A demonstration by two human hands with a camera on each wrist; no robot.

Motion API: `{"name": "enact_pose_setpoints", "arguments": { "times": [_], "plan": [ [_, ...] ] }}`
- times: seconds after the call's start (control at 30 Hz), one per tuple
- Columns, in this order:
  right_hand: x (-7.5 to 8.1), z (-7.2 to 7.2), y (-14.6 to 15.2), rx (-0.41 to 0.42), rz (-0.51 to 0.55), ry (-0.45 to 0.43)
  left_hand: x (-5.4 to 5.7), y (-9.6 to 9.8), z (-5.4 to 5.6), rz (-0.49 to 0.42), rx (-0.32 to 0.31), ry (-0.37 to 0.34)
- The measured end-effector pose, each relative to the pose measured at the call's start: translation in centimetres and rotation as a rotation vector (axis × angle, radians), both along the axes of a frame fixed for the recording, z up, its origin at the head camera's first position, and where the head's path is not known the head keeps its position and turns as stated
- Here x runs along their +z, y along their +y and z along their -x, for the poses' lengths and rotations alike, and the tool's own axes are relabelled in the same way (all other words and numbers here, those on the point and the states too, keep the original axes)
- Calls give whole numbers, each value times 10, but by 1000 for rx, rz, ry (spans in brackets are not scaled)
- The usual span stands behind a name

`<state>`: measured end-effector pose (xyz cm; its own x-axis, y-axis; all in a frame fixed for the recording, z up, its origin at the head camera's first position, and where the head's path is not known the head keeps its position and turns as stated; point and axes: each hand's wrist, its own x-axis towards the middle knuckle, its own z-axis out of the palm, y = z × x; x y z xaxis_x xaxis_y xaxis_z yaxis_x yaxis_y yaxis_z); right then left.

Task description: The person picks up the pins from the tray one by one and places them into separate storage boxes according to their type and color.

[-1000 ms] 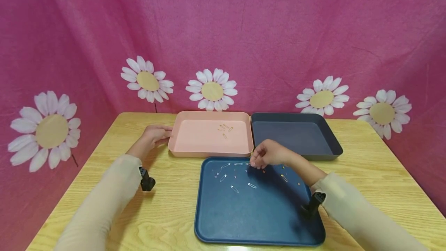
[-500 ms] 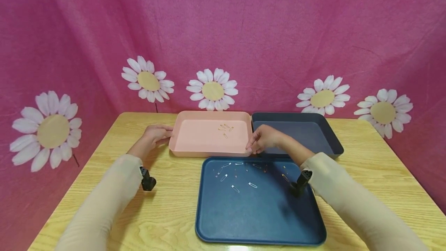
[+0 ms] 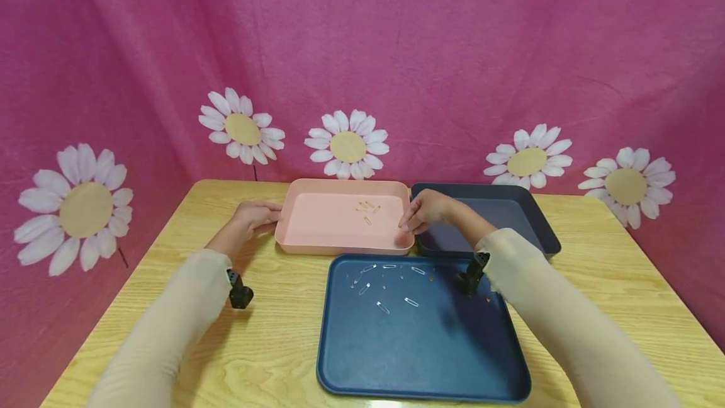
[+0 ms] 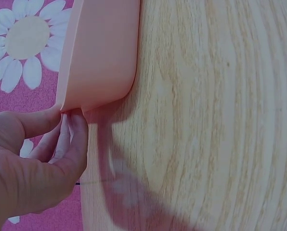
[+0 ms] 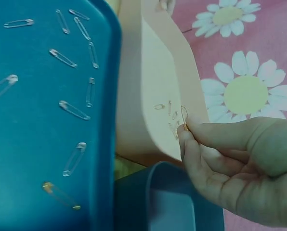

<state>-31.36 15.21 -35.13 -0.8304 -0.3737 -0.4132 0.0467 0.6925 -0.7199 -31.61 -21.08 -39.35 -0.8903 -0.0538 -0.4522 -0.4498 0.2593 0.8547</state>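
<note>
Your right hand (image 3: 428,210) pinches a gold safety pin (image 5: 185,126) over the pink tray (image 3: 317,219).
Your left hand (image 4: 40,168) grips its rim (image 4: 65,82).

No readable text, labels, brands, numbers or signs appear in the head view or in either wrist view.
</note>
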Motion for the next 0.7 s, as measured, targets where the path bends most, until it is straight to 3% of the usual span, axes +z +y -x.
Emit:
{"name": "enact_pose_setpoints", "arguments": {
  "times": [0.43,0.7],
  "plan": [
    [16,33,-25,-16,-217,19,-2,-1,1,11,-5,23],
    [14,46,-41,-27,-300,-10,-2,0,3,23,7,19]
  ]
}}
